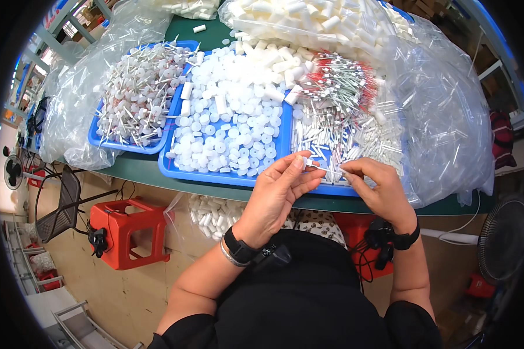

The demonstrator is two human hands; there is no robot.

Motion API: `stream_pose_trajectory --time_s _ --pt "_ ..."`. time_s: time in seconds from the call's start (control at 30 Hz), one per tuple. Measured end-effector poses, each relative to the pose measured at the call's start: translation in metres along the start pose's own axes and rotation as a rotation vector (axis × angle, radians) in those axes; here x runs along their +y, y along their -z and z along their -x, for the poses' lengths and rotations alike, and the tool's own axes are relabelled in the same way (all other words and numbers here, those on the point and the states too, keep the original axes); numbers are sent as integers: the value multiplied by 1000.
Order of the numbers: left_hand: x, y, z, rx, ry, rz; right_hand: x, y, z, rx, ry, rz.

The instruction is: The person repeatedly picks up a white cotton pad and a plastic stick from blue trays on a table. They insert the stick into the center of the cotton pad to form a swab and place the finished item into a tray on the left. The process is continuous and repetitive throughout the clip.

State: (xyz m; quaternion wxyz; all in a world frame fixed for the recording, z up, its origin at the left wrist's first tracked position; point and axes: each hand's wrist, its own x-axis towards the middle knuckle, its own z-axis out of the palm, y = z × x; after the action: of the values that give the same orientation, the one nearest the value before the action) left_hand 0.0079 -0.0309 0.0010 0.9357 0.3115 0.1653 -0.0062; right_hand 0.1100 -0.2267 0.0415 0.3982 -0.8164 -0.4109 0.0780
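Observation:
Over the front edge of the right blue tray (pixel 355 189), my two hands meet at a small, slim white part. My left hand (pixel 279 189) pinches a small white plastic cap (pixel 307 162) between thumb and index finger, its other fingers curled. My right hand (pixel 380 185) grips the far end of a thin white stick (pixel 332 170), which runs across to the cap. Whether the stick sits inside the cap is too small to tell. Below the hands lie many slim white tubes (pixel 317 141), with a bundle of red-and-white wire pieces (pixel 343 81) behind them.
A middle blue tray (pixel 201 175) holds translucent round caps (pixel 215 142). The left blue tray (pixel 99 139) is heaped with capped sticks (pixel 140 87). White foam cylinders (pixel 326 23) fill a bag at the back. Clear plastic bags (pixel 442 128) flank the green table (pixel 140 167). A red stool (pixel 128 230) stands below.

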Motion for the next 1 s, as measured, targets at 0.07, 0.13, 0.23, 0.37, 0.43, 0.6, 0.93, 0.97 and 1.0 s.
stream_pose_trajectory --time_s 0.07,0.13,0.23,0.37,0.43,0.6,0.93,0.97,1.0 --pt "0 0 0 8 -9 4 -3 0 -1 3 8 -8" --pt "0 0 0 15 -18 4 -6 0 -1 14 -16 -24" --pt "1 0 1 28 -20 2 -4 -2 1 22 -2 -22" --pt "-1 4 1 23 -27 -1 -5 -4 1 25 17 -21" --pt "-3 4 1 9 -23 -16 -6 -6 1 31 34 -15" --pt "-14 -2 5 -73 18 -81 -12 -16 -3 -63 -229 -333" --pt "24 7 12 58 -223 -384 -22 -26 -7 -99 -236 -318" --pt "43 12 9 117 -406 -417 -19 -23 -8 -45 -202 -284" --pt "67 25 6 173 -522 -369 -16 -20 -8 12 -168 -249"
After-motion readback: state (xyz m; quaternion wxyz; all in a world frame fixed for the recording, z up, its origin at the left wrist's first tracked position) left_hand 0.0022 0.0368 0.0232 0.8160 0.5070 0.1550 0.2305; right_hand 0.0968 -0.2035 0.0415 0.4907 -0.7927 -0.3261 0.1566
